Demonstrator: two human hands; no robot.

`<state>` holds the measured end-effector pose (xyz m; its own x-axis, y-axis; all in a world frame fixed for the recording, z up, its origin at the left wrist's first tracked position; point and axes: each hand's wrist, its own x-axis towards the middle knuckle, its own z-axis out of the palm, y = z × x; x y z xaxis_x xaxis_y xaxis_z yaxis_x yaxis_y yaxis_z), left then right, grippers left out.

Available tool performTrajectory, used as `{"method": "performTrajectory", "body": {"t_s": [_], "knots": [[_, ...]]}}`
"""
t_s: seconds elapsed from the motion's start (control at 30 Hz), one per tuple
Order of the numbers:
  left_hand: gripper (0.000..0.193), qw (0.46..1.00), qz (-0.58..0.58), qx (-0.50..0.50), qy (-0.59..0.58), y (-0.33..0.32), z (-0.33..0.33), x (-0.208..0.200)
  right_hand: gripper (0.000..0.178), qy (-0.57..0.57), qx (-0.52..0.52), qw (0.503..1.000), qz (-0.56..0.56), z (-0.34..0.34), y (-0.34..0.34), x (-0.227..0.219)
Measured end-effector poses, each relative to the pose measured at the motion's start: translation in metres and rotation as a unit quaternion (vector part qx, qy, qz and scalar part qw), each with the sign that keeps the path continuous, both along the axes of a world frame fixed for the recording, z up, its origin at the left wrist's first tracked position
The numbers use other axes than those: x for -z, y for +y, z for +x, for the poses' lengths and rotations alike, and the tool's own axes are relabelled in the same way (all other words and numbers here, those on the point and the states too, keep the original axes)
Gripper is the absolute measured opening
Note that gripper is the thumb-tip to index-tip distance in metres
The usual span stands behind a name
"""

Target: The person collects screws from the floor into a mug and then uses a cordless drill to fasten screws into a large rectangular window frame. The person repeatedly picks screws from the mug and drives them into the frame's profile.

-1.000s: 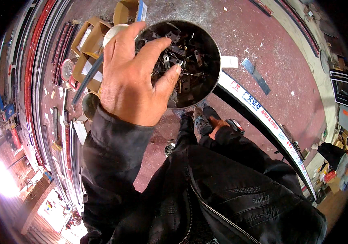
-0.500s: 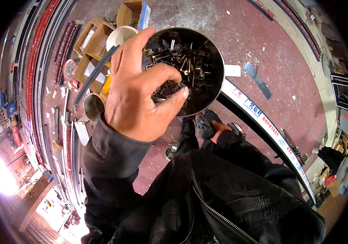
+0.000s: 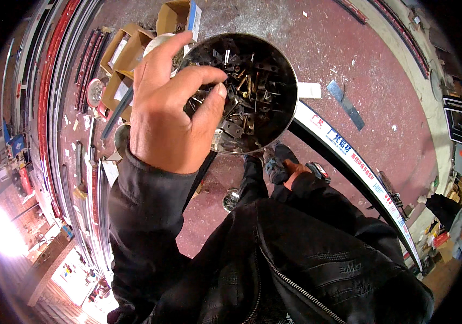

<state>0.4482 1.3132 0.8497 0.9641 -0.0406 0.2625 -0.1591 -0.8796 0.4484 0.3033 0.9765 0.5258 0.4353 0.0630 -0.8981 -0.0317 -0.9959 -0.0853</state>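
A round metal bowl (image 3: 293,108) holds a jumble of screws (image 3: 248,85) and small dark metal fittings (image 3: 232,128). Over its left side is my left hand (image 3: 169,105), thumb and forefinger pinched together above the contents. Whether something small sits between those fingertips cannot be made out. Lower down, beside my leg, my right hand (image 3: 297,176) is closed round the grip of a cordless drill (image 3: 275,168). Its fingers show only in part. Just right of the bowl, a long profile (image 3: 344,148) with a printed white face curves down to the right.
Cardboard boxes (image 3: 174,17) and a white bucket (image 3: 158,43) stand beyond my left hand. Long metal profiles (image 3: 52,108) lie along the left. A flat grey strip (image 3: 345,105) rests on the reddish floor (image 3: 393,102). Near my feet sits a small round tin (image 3: 231,200).
My left hand has drawn back leftward and slightly upward from the bowl's middle, uncovering more of the parts. Its thumb and forefinger are closer together. The right hand still grips the drill.
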Motion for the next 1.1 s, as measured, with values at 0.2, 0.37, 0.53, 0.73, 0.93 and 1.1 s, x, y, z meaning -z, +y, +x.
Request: {"method": "performTrajectory", "body": {"t_s": [0.2, 0.37, 0.53, 0.73, 0.93, 1.1], "knots": [[0.014, 0.998, 0.063, 0.004, -0.007, -0.004, 0.004, -0.007, 0.083, 0.047, -0.016, 0.999, 0.015, 0.033, 0.02, -0.043], [0.016, 0.996, 0.087, 0.003, -0.019, -0.011, 0.01, 0.002, 0.082, 0.061, -0.006, 0.998, 0.029, 0.025, 0.001, -0.018], [0.019, 0.997, 0.078, -0.008, 0.004, -0.016, 0.007, -0.002, 0.081, 0.042, -0.037, 0.998, 0.036, 0.036, 0.008, -0.042], [0.018, 0.997, 0.049, -0.058, 0.032, -0.021, 0.011, 0.005, 0.083, 0.034, -0.023, 0.997, 0.066, 0.027, -0.005, -0.025], [0.016, 0.995, 0.041, -0.087, 0.023, -0.027, 0.011, 0.01, 0.084, 0.056, -0.028, 0.997, 0.036, 0.043, 0.002, -0.044], [0.013, 0.995, 0.039, -0.086, 0.019, -0.028, 0.011, 0.009, 0.087, 0.03, -0.023, 0.998, 0.045, 0.035, -0.01, -0.022]]}}
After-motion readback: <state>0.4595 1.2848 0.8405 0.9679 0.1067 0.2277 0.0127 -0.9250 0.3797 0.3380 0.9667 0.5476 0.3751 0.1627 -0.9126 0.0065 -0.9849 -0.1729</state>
